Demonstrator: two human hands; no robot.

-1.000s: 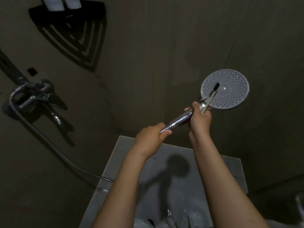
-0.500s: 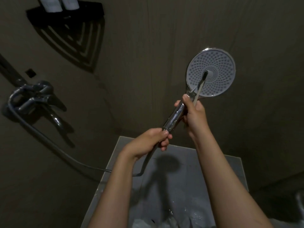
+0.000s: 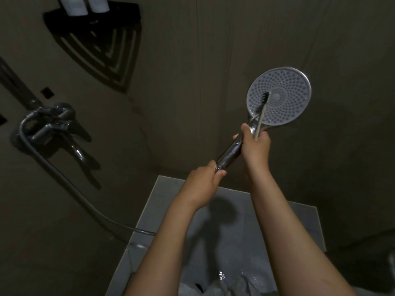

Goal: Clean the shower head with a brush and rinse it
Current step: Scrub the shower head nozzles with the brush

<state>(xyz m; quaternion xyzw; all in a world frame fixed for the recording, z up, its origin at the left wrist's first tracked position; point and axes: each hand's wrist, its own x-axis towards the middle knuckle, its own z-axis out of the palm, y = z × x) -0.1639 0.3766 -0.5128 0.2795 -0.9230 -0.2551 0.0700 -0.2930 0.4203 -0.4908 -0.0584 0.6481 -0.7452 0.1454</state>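
A round shower head [image 3: 284, 97] with a grey nozzle face and a chrome handle is held up in front of the wall, face toward me. My left hand [image 3: 203, 184] grips the lower end of the handle. My right hand [image 3: 255, 147] holds a toothbrush [image 3: 261, 112] by its pale shaft, close beside the neck of the handle. The brush's dark bristles lie on the left part of the nozzle face.
A chrome mixer tap [image 3: 53, 124] is mounted on the left wall, and its hose [image 3: 70, 184] runs down toward the wet grey floor tile [image 3: 162, 201]. A black corner shelf [image 3: 92, 16] with two white bottles hangs at the upper left.
The shower head tilted from lying to the right to a steeper upright angle, then shifted slightly right. The brush moved along with it across the nozzle face. Both hands kept their holds.
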